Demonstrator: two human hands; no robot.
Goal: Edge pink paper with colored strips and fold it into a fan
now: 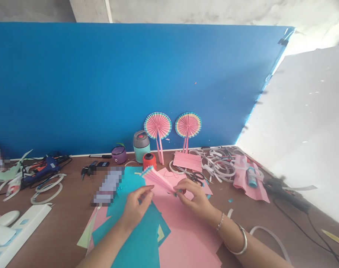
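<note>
My right hand (194, 197) pinches one end of a narrow, pleated pink paper strip (159, 179) between thumb and fingertips. The strip's far end is edged with blue and white and points up and to the left. To its left, my left hand (138, 205) holds nothing, its thumb and forefinger slightly apart, just short of the strip. Below the hands lie overlapping pink paper sheets (186, 242) and teal paper sheets (136, 242). Scissors (197, 177) with dark handles rest beyond my right hand, near a flat pleated pink paper (187, 161).
Two round pleated paper fans (157, 125) lean against the blue partition (102, 82). A teal jar with a grey lid (141, 147) and a red-orange container (149, 162) stand before it. White strip coils (223, 167) lie right; a blue glue gun (48, 167) and power strip (26, 230) left.
</note>
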